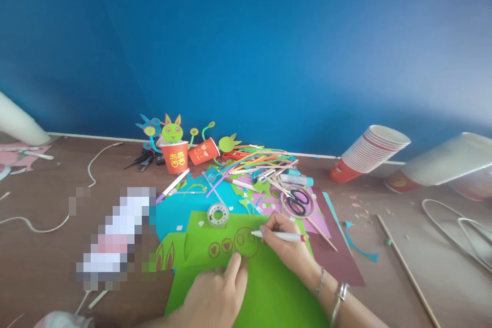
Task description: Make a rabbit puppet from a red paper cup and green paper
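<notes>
A white marker pen (282, 237) with a red end is gripped in my right hand (286, 246), its tip on a circle drawn on the green paper (284, 292). Drawn face shapes show there in red-brown: a large circle (246, 243) with small circles in it, and two small circles with hearts inside. My left hand (219, 292) presses on the same sheet just below the drawing, index finger stretched out. Left of it, a piece of green paper (167, 251) bears two drawn ears. A tape roll (218, 214) lies on the sheet's upper edge.
Scissors (299, 201), colored sticks (253, 161) and paper scraps lie behind the green sheet. Two red paper cups (175, 156) with paper figures stand or lie farther back. Stacked cups (369, 154) lean at right, near a wooden stick (407, 271). A blurred-out object (115, 238) lies left.
</notes>
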Tool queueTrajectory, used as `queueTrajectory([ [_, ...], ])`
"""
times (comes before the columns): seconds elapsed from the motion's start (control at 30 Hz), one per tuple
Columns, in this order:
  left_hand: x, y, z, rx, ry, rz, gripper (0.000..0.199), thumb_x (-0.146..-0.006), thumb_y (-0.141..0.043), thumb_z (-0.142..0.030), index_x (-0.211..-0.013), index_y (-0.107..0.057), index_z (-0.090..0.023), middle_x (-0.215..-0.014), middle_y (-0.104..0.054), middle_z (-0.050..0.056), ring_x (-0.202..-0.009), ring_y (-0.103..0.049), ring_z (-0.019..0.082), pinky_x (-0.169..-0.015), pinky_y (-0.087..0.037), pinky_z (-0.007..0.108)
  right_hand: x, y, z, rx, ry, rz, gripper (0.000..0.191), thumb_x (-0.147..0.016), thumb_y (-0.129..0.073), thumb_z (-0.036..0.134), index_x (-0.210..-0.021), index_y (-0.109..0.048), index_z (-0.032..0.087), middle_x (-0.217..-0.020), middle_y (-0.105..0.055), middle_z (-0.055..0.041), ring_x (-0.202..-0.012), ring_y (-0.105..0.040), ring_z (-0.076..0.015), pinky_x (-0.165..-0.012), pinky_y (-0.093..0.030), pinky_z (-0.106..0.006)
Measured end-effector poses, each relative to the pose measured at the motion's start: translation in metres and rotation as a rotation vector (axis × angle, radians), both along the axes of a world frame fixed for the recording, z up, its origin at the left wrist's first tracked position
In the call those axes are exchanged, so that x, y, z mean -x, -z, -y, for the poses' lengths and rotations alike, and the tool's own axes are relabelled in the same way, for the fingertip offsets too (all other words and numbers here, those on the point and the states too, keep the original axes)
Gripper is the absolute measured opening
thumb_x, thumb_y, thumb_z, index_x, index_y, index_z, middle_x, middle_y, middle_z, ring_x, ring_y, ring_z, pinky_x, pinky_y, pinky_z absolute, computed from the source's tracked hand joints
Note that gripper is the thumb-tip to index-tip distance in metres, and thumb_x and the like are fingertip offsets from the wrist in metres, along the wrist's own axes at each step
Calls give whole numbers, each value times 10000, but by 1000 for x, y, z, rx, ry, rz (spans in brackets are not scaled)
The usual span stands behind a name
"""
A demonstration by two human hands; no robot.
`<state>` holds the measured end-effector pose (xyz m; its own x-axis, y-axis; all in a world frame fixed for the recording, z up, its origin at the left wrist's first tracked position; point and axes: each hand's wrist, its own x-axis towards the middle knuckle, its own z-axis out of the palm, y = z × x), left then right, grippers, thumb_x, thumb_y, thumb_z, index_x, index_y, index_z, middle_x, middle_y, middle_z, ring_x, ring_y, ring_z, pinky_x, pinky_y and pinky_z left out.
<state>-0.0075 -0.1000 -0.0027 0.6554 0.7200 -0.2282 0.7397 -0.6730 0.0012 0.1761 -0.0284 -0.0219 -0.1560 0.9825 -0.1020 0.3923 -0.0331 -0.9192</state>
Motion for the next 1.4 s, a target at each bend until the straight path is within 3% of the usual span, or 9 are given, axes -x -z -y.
queueTrajectory([
  [0.13, -1, -1, 0, 6, -10, -4, 341, -816, -396, -22, -1112, -553, -88, -1175, -570, 191, -565, -643, 145, -436, -538, 255, 0, 4, 0, 4, -6, 19, 217, -765, -558, 264, -602, -422, 218, -502, -431, 63, -457, -355, -93, -428, -275, -219],
  [0.37, 0, 2, 1, 3, 0, -6, 349, -814, -404, -29, -1127, -549, -86, -1183, -574, 184, -557, -641, 157, -423, -542, 279, 1, -3, -1, -45, 65, 26, 242, -779, -536, 300, -584, -418, 219, -512, -506, 33, -470, -400, -108, -439, -304, -231],
  [0.87, 0, 1, 1, -16, 6, -17, 358, -815, -407, -32, -1138, -547, -92, -1166, -578, 176, -550, -630, 127, -430, -520, 223, 1, -2, 0, -29, 71, 28, 221, -766, -535, 271, -585, -420, 219, -498, -475, 49, -451, -382, -100, -419, -294, -220],
  [1.17, 1, 1, 0, -9, 16, 2, 359, -805, -398, -12, -1120, -555, -83, -1157, -579, 177, -550, -630, 147, -409, -530, 262, 1, 0, -1, -23, 71, 46, 226, -737, -541, 239, -564, -396, 222, -474, -407, 65, -434, -355, -94, -409, -269, -218],
  [1.4, 0, 1, 1, 30, 3, 21, 375, -824, -386, -28, -1166, -530, -79, -1188, -549, 212, -601, -645, 156, -442, -532, 249, -1, -6, 3, -62, 89, -176, 271, -791, -514, 359, -582, -402, 229, -457, -469, 45, -431, -379, -107, -421, -303, -231],
])
